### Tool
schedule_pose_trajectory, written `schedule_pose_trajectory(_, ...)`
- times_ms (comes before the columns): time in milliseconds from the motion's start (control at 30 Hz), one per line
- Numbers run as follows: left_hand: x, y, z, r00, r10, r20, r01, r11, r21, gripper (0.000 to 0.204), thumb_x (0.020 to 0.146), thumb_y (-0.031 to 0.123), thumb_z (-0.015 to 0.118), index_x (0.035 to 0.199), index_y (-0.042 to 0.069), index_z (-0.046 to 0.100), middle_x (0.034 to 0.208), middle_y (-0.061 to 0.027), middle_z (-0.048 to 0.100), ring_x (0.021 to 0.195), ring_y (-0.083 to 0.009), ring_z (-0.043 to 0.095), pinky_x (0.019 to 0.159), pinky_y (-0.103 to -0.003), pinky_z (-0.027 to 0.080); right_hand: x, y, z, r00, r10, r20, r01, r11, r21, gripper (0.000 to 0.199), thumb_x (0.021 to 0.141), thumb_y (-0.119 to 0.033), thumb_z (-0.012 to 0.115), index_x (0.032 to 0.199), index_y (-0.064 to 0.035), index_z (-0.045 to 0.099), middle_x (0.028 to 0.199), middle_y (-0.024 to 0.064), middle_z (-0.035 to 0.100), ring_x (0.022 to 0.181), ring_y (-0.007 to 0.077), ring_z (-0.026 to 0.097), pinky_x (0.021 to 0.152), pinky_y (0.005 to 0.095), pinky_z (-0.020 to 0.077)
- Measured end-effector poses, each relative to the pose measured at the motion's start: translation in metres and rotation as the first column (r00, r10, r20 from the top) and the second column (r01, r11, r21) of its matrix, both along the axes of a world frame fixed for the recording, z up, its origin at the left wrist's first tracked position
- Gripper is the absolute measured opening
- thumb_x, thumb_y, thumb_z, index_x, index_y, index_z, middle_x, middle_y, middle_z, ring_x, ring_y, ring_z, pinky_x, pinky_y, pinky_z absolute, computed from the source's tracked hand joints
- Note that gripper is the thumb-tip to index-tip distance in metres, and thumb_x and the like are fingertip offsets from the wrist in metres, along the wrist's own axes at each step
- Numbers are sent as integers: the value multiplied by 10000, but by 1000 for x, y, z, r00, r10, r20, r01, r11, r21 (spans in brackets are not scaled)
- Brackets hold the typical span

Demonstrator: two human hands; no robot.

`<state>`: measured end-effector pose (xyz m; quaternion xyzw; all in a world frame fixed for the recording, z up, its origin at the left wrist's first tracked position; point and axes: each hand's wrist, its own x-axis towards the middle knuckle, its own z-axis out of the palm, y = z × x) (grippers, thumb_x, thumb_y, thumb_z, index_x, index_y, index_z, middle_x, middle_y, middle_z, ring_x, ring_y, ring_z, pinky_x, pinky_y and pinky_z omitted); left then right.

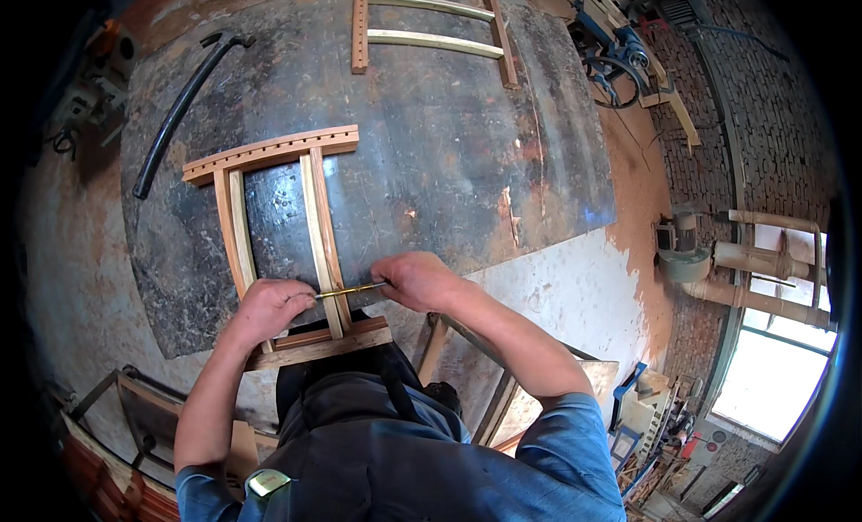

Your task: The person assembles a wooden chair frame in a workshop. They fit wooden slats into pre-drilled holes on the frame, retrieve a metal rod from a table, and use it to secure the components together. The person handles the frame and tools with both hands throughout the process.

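Observation:
A thin yellow-and-dark rod, pencil-like in shape [350, 290], runs between my two hands. My left hand [272, 308] pinches one end, and my right hand [420, 280] is closed round the other. The rod crosses above the right rail of a wooden frame [316, 212] that rests partly on the dark worktable [431, 181]. Its far crosspiece [278, 152] has a row of small holes. The near crosspiece [323, 345] lies close to my body, past the table's front edge. My left hand is beside the frame's left rails.
A second wooden frame [435, 39] lies at the table's far side. A long black claw hammer [189, 109] is at the left. Beyond the right edge are a blue machine [624, 55], ducting [759, 293] and a window [777, 369]. Wooden pieces [476, 378] stand below the table edge.

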<state>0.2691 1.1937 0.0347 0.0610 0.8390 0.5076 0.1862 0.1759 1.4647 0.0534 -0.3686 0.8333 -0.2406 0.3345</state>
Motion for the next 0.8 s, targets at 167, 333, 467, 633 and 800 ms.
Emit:
schedule_pose_trajectory(167,1,-2,1,1000,7,19,-7,1000,-5,119,844,134,661,884,27,694,770,-138,673,689,-289,663,638,-355,521,1,1,-4,990,-9,142,4,999,36,134,877,-173,561,896,-55,620,868,165,625,859,376,604,723,454,478)
schedule_pose_trajectory(333,3,-3,0,999,-38,-4,38,999,-11,120,846,139,662,886,31,696,770,-139,670,699,-284,661,649,-361,519,3,6,-15,992,41,123,-42,999,3,169,900,-189,524,917,-54,624,883,172,629,869,384,602,743,456,477)
schedule_pose_trajectory(467,5,-4,-2,997,-20,72,20,1000,-3,136,849,137,666,903,15,692,797,-144,678,728,-262,669,675,-341,522,4,6,-10,999,27,47,-24,998,-54,123,867,-159,579,943,-66,602,896,168,629,871,388,600,741,457,476)
schedule_pose_trajectory(633,5,-14,2,993,45,107,-47,999,18,148,868,136,630,919,7,682,825,-156,678,759,-289,667,699,-347,517,-3,17,-26,984,-150,-92,151,988,11,141,842,-156,626,952,-85,575,878,173,629,840,400,608,721,477,487)
schedule_pose_trajectory(800,2,-17,9,978,151,145,-150,989,-14,206,885,175,626,981,1,681,868,-135,690,792,-231,664,734,-329,511,-30,30,-76,889,-319,-328,338,941,0,135,871,-172,565,959,-74,594,935,184,654,875,382,633,742,477,516)
